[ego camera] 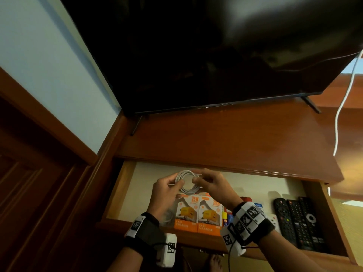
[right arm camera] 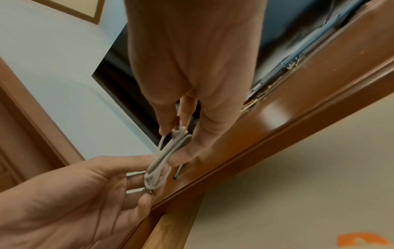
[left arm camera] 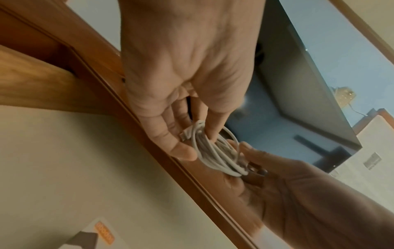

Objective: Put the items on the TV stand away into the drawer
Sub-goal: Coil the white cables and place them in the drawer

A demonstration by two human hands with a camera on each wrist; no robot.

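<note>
A coiled white cable (ego camera: pixel 186 182) (left arm camera: pixel 215 151) (right arm camera: pixel 164 160) hangs between both hands above the open drawer (ego camera: pixel 125 193). My left hand (ego camera: pixel 167 190) (left arm camera: pixel 192 134) pinches the coil's left side between thumb and fingers. On the coil's right side my right hand (ego camera: pixel 206 182) (right arm camera: pixel 181 139) pinches it with thumb and fingertips. Both hands hover over the drawer's back left part, just in front of the TV stand top (ego camera: pixel 225 138). One cable plug shows by the left thumb (left arm camera: pixel 183 134).
Inside the drawer lie two orange fast-charger boxes (ego camera: pixel 198 214), several black remotes (ego camera: pixel 300 220) at the right, small colourful packets (ego camera: pixel 227 214) and another white cable (ego camera: pixel 167 218). A TV (ego camera: pixel 216 55) stands on the stand. A white cord (ego camera: pixel 345 99) dangles at the right.
</note>
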